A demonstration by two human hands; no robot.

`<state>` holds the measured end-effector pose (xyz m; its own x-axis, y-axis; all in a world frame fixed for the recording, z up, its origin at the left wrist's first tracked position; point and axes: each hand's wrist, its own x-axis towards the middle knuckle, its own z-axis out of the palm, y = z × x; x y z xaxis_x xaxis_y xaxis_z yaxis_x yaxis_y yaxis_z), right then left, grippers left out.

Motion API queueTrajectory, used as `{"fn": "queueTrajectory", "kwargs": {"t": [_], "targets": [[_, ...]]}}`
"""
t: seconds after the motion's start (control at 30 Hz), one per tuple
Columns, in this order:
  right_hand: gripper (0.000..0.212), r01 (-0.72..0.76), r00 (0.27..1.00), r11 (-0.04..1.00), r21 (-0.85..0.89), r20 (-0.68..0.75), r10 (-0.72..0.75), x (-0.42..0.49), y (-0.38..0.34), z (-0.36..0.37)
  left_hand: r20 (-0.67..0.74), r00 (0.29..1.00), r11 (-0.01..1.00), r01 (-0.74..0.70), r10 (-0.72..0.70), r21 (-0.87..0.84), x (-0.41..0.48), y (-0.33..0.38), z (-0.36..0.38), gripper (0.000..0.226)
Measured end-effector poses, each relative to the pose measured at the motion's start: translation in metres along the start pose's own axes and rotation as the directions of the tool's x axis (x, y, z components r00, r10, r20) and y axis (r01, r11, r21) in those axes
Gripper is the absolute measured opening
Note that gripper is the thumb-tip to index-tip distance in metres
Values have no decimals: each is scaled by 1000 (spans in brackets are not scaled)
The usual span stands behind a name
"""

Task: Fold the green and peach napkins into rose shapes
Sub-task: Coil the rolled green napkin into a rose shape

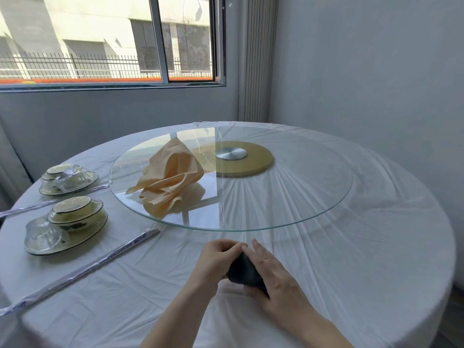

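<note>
A dark green napkin (244, 271), bunched into a small roll, sits on the white tablecloth near the table's front edge. My left hand (216, 259) pinches its upper end with curled fingers. My right hand (273, 270) wraps over its right side, fingers laid along the cloth and thumb underneath. Most of the napkin is hidden between the two hands. A peach napkin (170, 179) lies crumpled in a loose heap on the left part of the glass turntable (301, 197), apart from both hands.
Two wrapped sets of bowls and plates (67, 222) (69, 179) stand at the table's left. Wrapped chopsticks (82, 270) lie diagonally beside them. The turntable's round wooden base (258, 159) with a metal hub sits mid-table. A window and walls lie behind.
</note>
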<state>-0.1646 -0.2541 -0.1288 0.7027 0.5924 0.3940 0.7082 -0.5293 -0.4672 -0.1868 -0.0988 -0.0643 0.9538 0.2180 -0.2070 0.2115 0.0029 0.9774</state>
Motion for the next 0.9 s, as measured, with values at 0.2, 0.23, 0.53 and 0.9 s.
{"fn": "queueTrajectory", "kwargs": {"t": [0.2,0.23,0.53,0.9], "targets": [[77,80,997,992,-99,32,-77,-8,6,-6,19,1000,1000,6,-6,15,4,-8,-2,19],[77,80,996,992,-97,36,-76,-9,6,-7,28,1000,1000,14,-14,12,4,-9,-3,20],[65,67,997,993,-101,39,-64,-10,4,-6,12,1000,1000,22,-22,13,8,-7,-1,10],[58,47,999,993,-112,29,-44,-10,3,-5,-90,988,986,-134,126,-94,9,-11,10,16]]}}
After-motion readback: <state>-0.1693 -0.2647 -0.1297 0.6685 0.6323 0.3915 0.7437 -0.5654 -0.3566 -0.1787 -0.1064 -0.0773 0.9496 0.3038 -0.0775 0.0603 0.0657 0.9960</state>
